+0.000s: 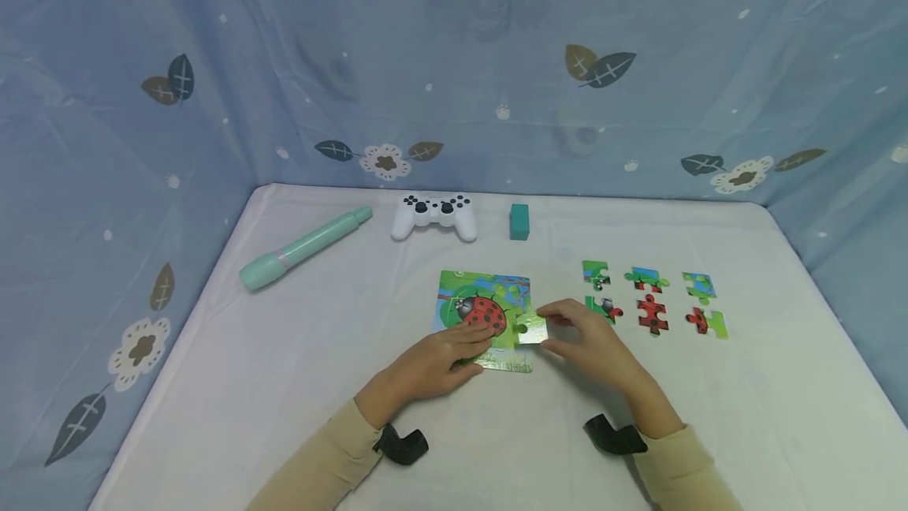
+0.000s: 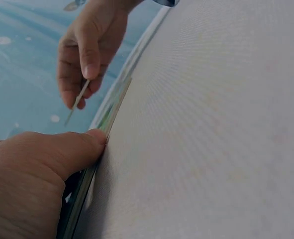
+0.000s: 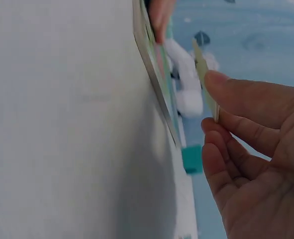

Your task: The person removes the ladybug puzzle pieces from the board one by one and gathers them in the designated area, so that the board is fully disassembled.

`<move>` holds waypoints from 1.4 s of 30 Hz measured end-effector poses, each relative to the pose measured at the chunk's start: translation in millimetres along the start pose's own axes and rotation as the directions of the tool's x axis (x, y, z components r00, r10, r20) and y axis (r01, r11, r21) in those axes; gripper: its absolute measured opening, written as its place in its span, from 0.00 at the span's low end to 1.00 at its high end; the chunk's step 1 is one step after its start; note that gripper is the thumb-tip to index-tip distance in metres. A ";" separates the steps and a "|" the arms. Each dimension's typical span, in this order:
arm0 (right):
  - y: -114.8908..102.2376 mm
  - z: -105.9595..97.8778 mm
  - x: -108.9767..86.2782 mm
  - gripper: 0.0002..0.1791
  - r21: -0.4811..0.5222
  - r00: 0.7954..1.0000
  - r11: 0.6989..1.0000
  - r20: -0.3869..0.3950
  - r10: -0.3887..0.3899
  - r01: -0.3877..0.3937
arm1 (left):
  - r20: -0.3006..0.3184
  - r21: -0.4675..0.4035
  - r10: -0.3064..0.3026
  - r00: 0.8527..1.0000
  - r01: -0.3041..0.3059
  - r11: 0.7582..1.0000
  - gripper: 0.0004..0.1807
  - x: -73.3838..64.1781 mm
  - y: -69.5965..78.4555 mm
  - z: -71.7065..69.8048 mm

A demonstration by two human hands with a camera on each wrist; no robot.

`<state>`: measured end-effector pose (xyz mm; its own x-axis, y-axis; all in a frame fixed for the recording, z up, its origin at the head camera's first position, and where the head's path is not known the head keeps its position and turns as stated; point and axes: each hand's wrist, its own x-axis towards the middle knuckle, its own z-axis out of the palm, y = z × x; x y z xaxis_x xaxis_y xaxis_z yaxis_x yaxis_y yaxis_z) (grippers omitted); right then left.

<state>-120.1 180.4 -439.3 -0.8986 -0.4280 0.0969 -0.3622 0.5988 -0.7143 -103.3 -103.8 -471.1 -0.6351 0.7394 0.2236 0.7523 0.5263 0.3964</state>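
A square ladybug puzzle board (image 1: 512,287) lies on the white table. My left hand (image 1: 441,355) rests on its lower left part, fingers stretched over the picture and partly covering the ladybug. In the left wrist view the left thumb (image 2: 82,149) lies along the board's edge. My right hand (image 1: 589,341) pinches a light green puzzle piece (image 1: 534,330) between thumb and fingers. The right wrist view shows this puzzle piece (image 3: 206,84) edge-on, raised above the board. From the head view it overlaps the board's right side.
Several loose puzzle pieces (image 1: 653,314) lie in two rows to the right. Behind the board are a white game controller (image 1: 434,215) and a teal block (image 1: 519,222). A mint-green microphone-like tube (image 1: 305,249) lies at the left. Blue patterned cloth (image 1: 454,61) hangs behind the table.
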 end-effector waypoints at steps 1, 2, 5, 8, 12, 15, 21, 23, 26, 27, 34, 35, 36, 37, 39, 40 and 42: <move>1.6 -4.1 -1.0 0.23 0.001 1.000 1.000 -0.003 0.010 -0.010 | 0.003 0.000 -0.002 1.000 0.002 1.000 0.24 0.1 -0.1 0.3; 3.7 -7.9 -2.2 0.23 -0.003 1.000 1.000 -0.009 0.020 -0.020 | 0.007 0.001 -0.004 1.000 0.004 1.000 0.24 0.2 -0.2 0.7; 10.8 -19.0 -7.7 0.24 -0.018 0.999 0.999 -0.032 0.027 -0.028 | 0.015 0.005 -0.007 1.000 0.007 1.000 0.24 0.4 -0.1 1.2; 19.9 -30.0 -15.3 0.24 -0.061 0.997 0.998 -0.074 0.001 -0.006 | 0.016 0.011 -0.010 1.000 0.010 1.000 0.24 0.2 0.0 1.3; 32.9 -46.2 -29.2 0.24 -0.097 0.993 0.995 -0.118 0.000 -0.012 | 0.009 0.017 -0.009 1.000 0.009 1.000 0.24 0.4 0.0 0.5; 43.1 -58.1 -43.1 0.24 -0.100 0.990 0.993 -0.134 0.048 -0.062 | 0.010 0.014 -0.011 1.000 0.011 1.000 0.24 0.5 -0.1 0.5; 66.6 -81.4 -76.3 0.25 -0.063 0.977 0.985 -0.151 0.147 -0.158 | 0.031 0.010 -0.021 0.999 0.021 1.000 0.24 0.7 -0.4 1.6; 75.7 -89.0 -86.6 0.25 -0.055 0.974 0.984 -0.162 0.160 -0.171 | 0.032 0.008 -0.024 0.999 0.023 1.000 0.24 0.8 -0.5 1.6; 89.1 -100.4 -99.7 0.26 -0.039 0.968 0.982 -0.183 0.173 -0.183 | 0.026 0.012 -0.026 0.999 0.025 1.000 0.24 0.3 -1.3 2.2; 93.1 -103.9 -103.2 0.27 -0.033 0.965 0.980 -0.187 0.186 -0.195 | 0.025 0.012 -0.026 0.999 0.026 1.000 0.24 0.2 -1.4 2.2; 115.2 -115.8 -125.2 0.30 -0.044 0.932 0.949 -0.205 0.298 -0.313 | -0.003 0.023 0.001 1.000 -0.001 1.000 0.24 0.7 -1.0 2.1; 117.1 -116.6 -127.2 0.30 -0.041 0.931 0.947 -0.203 0.304 -0.318 | -0.007 0.026 0.006 1.000 -0.005 1.000 0.24 0.7 -1.1 2.2; 118.8 -117.3 -128.8 0.31 -0.043 0.929 0.944 -0.200 0.312 -0.327 | -0.010 0.026 0.007 1.000 -0.007 1.000 0.24 0.7 -1.1 2.1; 120.3 -117.6 -130.2 0.31 -0.045 0.926 0.940 -0.197 0.322 -0.337 | -0.009 0.025 0.006 1.000 -0.005 1.000 0.24 0.6 -1.1 2.0; 123.3 -118.6 -132.6 0.31 -0.038 0.924 0.937 -0.188 0.334 -0.347 | -0.002 0.017 -0.004 1.000 0.004 1.000 0.24 0.5 -0.7 1.5; 124.6 -118.9 -133.9 0.30 -0.033 0.922 0.935 -0.184 0.341 -0.353 | 0.004 0.014 -0.010 1.000 0.010 1.000 0.24 0.4 -0.7 1.3; 127.2 -118.7 -136.7 0.30 -0.027 0.918 0.931 -0.177 0.354 -0.364 | 0.013 0.006 -0.019 1.000 0.019 1.000 0.24 0.5 -0.1 0.5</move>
<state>-72.8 395.5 -461.1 -0.9973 -0.0613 -0.0410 -0.0170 0.7318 -0.6813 -103.6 -103.2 -471.5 -0.6467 0.7349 0.2042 0.7413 0.5425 0.3952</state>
